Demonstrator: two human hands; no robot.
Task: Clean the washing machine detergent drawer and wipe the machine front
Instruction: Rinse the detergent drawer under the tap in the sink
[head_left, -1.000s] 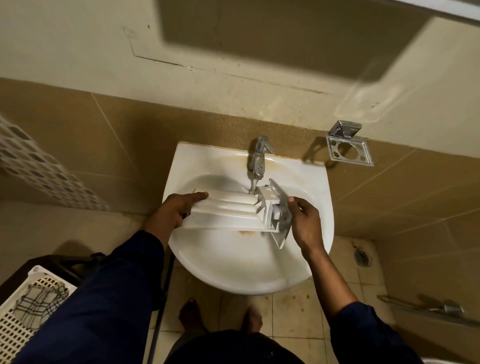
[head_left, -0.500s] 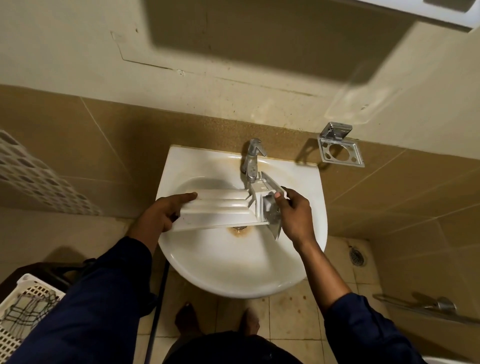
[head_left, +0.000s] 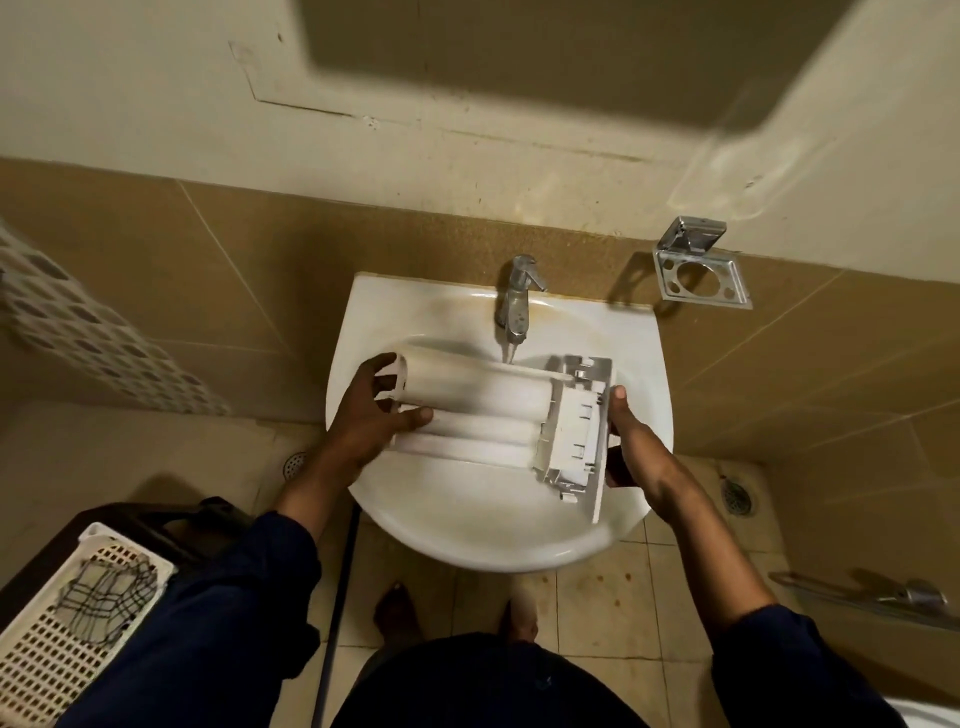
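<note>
The white detergent drawer (head_left: 483, 410) lies across the white wash basin (head_left: 467, 535), its rounded underside up, just below the chrome tap (head_left: 514, 301). My left hand (head_left: 374, 410) grips the drawer's left end, thumb on top and fingers round the edge. My right hand (head_left: 628, 441) holds the drawer's front panel at the right end, fingers curled behind it. No water shows at the tap. The washing machine is out of view.
A chrome holder (head_left: 698, 270) is fixed to the tiled wall right of the basin. A white laundry basket (head_left: 62, 623) stands at the lower left. Floor drains (head_left: 737, 496) sit on the tiled floor, and my bare feet are below the basin.
The drawer has been turned so its rounded underside faces up and lowered a little in the basin. My right hand slid down to the front panel's edge.
</note>
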